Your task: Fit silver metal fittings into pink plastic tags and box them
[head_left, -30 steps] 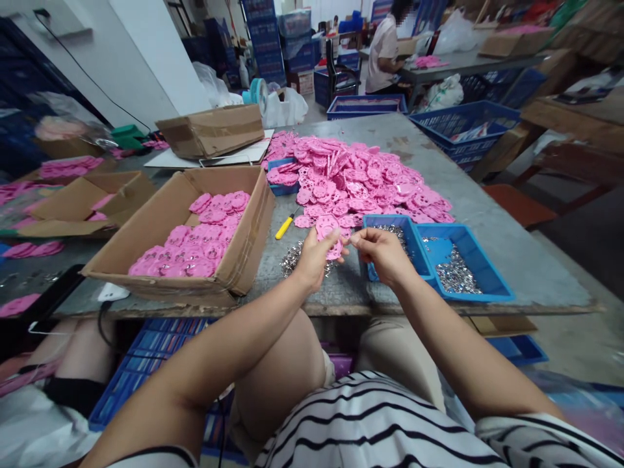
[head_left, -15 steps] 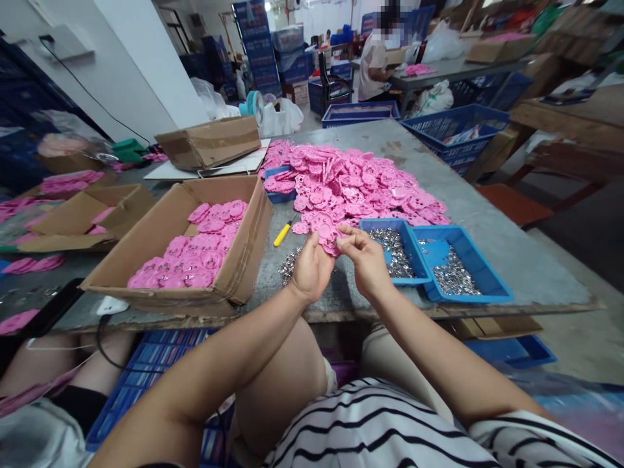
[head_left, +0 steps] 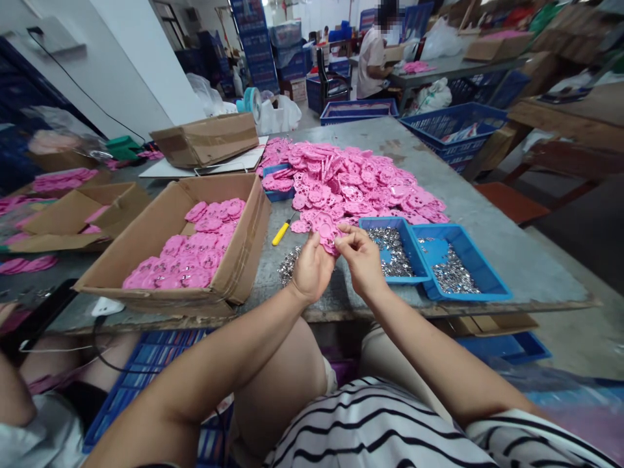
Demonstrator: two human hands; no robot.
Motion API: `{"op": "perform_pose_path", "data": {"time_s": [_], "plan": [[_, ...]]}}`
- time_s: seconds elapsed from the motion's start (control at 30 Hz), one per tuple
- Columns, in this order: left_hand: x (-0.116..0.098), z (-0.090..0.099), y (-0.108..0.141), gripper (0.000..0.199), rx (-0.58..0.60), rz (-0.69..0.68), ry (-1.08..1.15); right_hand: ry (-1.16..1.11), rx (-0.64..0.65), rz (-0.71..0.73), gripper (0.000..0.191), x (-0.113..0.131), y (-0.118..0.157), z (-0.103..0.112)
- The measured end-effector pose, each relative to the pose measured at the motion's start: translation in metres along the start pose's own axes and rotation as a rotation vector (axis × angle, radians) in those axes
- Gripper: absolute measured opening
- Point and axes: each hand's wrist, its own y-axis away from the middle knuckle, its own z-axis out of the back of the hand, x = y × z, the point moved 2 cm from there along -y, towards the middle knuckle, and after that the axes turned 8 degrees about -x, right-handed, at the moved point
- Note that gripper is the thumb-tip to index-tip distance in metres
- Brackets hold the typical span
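A flat pink plastic piece with a scalloped edge and cut-outs (head_left: 326, 229) is held up between my two hands, just in front of the pink pile. My left hand (head_left: 312, 270) grips it from below and the left. At its right edge, the fingers of my right hand (head_left: 359, 255) are pinched together; whether a small metal part is between them is too small to tell. Close by on the table lie a heap of small metal parts (head_left: 288, 265), partly behind my left hand, and a yellow-handled tool (head_left: 281, 233).
A large pile of pink pieces (head_left: 361, 182) covers the table's middle. Two blue trays (head_left: 487, 294) of small metal parts stand at right. At left is a cardboard box (head_left: 146, 300) with rows of pink pieces. A co-worker's arm (head_left: 14, 393) shows at far left; another person (head_left: 371, 62) sits behind.
My hands keep almost the same hold on the pink piece, with slight finger movement on the right. The co-worker's arm has come into view at the left edge.
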Motion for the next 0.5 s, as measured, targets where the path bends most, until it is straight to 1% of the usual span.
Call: {"op": "perform_pose_path", "data": {"time_s": [0.1,0.17,0.23,0.3,0.33,0.4,0.5], "plan": [[0.001,0.002,-0.001,0.039,-0.019,0.027,0.002,0.042,-0.014,0.029,0.017,-0.006,-0.001,-0.002],[0.001,0.003,-0.003,0.036,-0.032,0.018,0.02,0.023,-0.001,0.029,0.021,-0.012,-0.003,-0.003],[-0.001,0.006,-0.006,0.036,-0.085,0.009,0.036,-0.02,0.03,0.014,0.023,-0.019,-0.005,-0.002],[-0.004,0.011,-0.01,0.039,-0.175,0.016,0.037,-0.007,0.045,-0.001,0.018,-0.028,-0.006,0.0],[-0.006,0.014,-0.011,0.039,-0.223,0.017,0.033,0.053,0.054,-0.003,0.015,-0.032,-0.006,0.002],[-0.011,0.02,-0.015,0.038,-0.303,0.003,0.025,0.301,0.136,0.027,0.01,-0.039,-0.003,0.003],[-0.016,0.027,-0.018,0.034,-0.391,-0.028,0.032,0.835,0.388,0.118,0.018,-0.047,0.004,0.002]]}}
